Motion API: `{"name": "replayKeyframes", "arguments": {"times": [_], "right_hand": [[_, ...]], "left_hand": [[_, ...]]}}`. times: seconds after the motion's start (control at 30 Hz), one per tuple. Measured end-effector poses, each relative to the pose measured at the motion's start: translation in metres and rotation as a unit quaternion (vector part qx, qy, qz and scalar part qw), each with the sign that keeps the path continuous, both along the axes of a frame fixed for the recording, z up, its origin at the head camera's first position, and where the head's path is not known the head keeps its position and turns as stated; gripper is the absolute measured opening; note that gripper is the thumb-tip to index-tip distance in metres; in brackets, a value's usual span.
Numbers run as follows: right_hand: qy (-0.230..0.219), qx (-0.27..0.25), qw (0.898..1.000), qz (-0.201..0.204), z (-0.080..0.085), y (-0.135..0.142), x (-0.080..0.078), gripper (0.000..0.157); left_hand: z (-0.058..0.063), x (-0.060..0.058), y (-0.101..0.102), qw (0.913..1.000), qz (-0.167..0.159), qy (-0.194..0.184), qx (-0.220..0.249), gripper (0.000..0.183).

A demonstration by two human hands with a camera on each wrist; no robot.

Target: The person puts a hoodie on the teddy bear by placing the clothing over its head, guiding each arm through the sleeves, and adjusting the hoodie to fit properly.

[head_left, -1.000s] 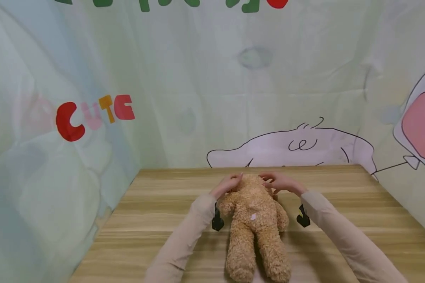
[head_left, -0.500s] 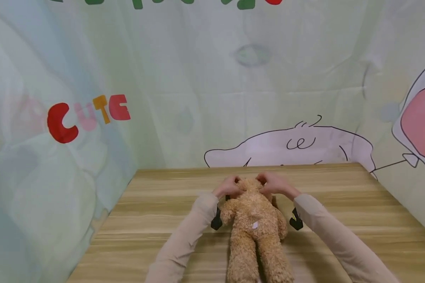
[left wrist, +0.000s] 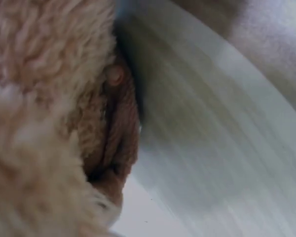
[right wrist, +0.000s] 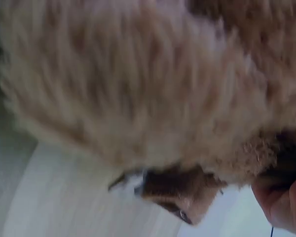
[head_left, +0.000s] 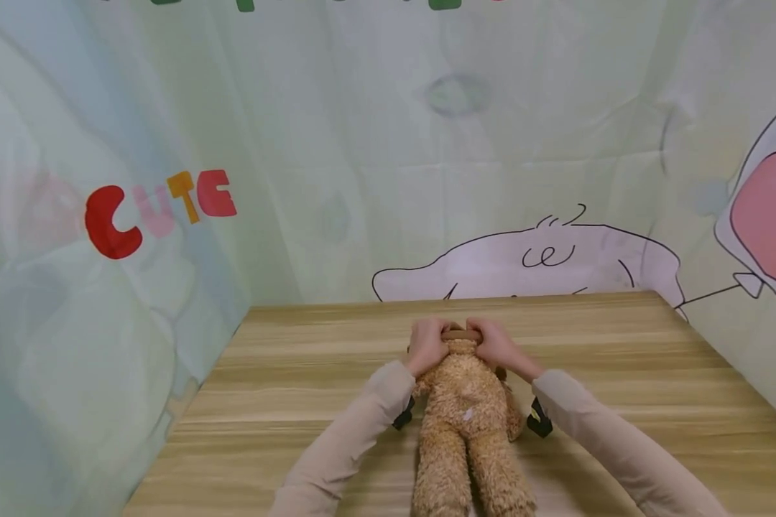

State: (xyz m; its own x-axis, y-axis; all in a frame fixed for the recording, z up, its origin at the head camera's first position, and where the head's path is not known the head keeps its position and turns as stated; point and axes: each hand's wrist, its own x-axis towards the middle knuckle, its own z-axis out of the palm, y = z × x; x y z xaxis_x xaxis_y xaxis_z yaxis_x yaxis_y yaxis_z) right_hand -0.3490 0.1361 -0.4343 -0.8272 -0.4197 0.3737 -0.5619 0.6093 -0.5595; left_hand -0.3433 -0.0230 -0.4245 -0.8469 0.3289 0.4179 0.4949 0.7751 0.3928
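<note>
Teddy bear: a curly tan plush bear (head_left: 467,402) lies flat on the wooden counter (head_left: 284,402), legs toward the person at 6 o'clock and head end toward the backdrop at 12 o'clock. It sits at the middle of the counter, slightly toward the near edge. A small pale tag shows on its body.

Brown band: a darker brown strip (head_left: 461,334) runs across the bear's head end, stretched between the two hands.

Left hand: the left hand (head_left: 427,346) is at about 11 o'clock of the bear's body, fingers curled tight, gripping the left end of the brown band and the plush there. The left wrist view is blurred; it shows tan fur (left wrist: 44,113) and folds of brown fabric against a pale surface.

Right hand: the right hand (head_left: 499,346) mirrors it at about 1 o'clock, fingers curled, gripping the right end of the same band. The right wrist view shows a mass of fur (right wrist: 138,84), a dark brown piece below it, and part of a finger (right wrist: 283,207) at the lower right corner.

Sleeves: both forearms wear beige sleeves (head_left: 356,431), with a black wrist device (head_left: 539,419) on each arm beside the bear.

Backdrop: a pale green printed cloth (head_left: 362,143) hangs behind and around the counter, with coloured letters reading CUTE (head_left: 158,212) at 9 o'clock and a cartoon outline at 12 o'clock.
</note>
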Motion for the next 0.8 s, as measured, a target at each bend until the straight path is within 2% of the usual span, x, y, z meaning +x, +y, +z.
{"name": "replayKeyframes", "arguments": {"times": [0.03, 0.17, 0.2, 0.27, 0.33, 0.4, 0.47, 0.53, 0.57, 0.6, 0.7, 0.73, 0.77, 0.8], "right_hand": [[0.014, 0.001, 1.0, -0.012, -0.001, -0.002, 0.002, 0.025], [0.06, 0.012, 0.997, -0.051, -0.004, -0.007, 0.007, 0.026], [0.066, 0.014, 0.996, -0.053, -0.004, -0.007, 0.007, 0.027], [0.051, 0.003, 0.998, -0.043, -0.003, -0.003, 0.005, 0.025], [0.018, -0.012, 1.0, -0.02, 0.0, 0.004, 0.002, 0.021], [-0.049, -0.041, 0.998, 0.014, 0.002, 0.012, -0.003, 0.017], [-0.123, -0.061, 0.99, 0.039, 0.005, 0.019, -0.007, 0.012], [-0.179, -0.062, 0.98, 0.06, 0.007, 0.022, -0.011, 0.013], [-0.206, -0.066, 0.974, 0.066, 0.008, 0.022, -0.013, 0.016], [-0.223, -0.063, 0.97, 0.069, 0.008, 0.022, -0.015, 0.019], [-0.244, -0.046, 0.967, 0.051, 0.01, 0.016, -0.017, 0.027], [-0.24, -0.036, 0.97, 0.034, 0.01, 0.014, -0.017, 0.029], [-0.236, -0.026, 0.971, 0.021, 0.01, 0.012, -0.017, 0.032], [-0.226, -0.015, 0.974, 0.008, 0.01, 0.009, -0.016, 0.034]], "left_hand": [[0.0, 0.002, 0.002, 0.9999, 0.006, 0.006, -0.005, 0.039], [-0.001, 0.008, 0.006, 0.9993, 0.021, 0.021, -0.022, 0.036], [-0.001, 0.007, 0.005, 0.9995, 0.019, 0.014, -0.021, 0.033], [0.004, 0.004, 0.0, 0.9999, 0.004, -0.007, -0.012, 0.026], [0.01, -0.002, -0.008, 0.9987, -0.024, -0.044, -0.001, 0.018], [0.017, -0.008, -0.016, 0.9939, -0.061, -0.091, 0.014, 0.013], [0.02, -0.014, -0.023, 0.9847, -0.092, -0.144, 0.034, 0.02], [0.018, -0.021, -0.026, 0.9716, -0.109, -0.203, 0.054, 0.021], [0.016, -0.025, -0.027, 0.9638, -0.113, -0.232, 0.065, 0.022], [0.004, -0.036, -0.028, 0.9567, -0.124, -0.251, 0.08, 0.022], [-0.018, -0.059, -0.025, 0.9395, -0.114, -0.309, 0.092, 0.029], [-0.027, -0.067, -0.023, 0.9404, -0.104, -0.312, 0.085, 0.035], [-0.031, -0.068, -0.022, 0.9483, -0.099, -0.293, 0.07, 0.04], [-0.045, -0.077, -0.022, 0.9566, -0.106, -0.264, 0.063, 0.042]]}}
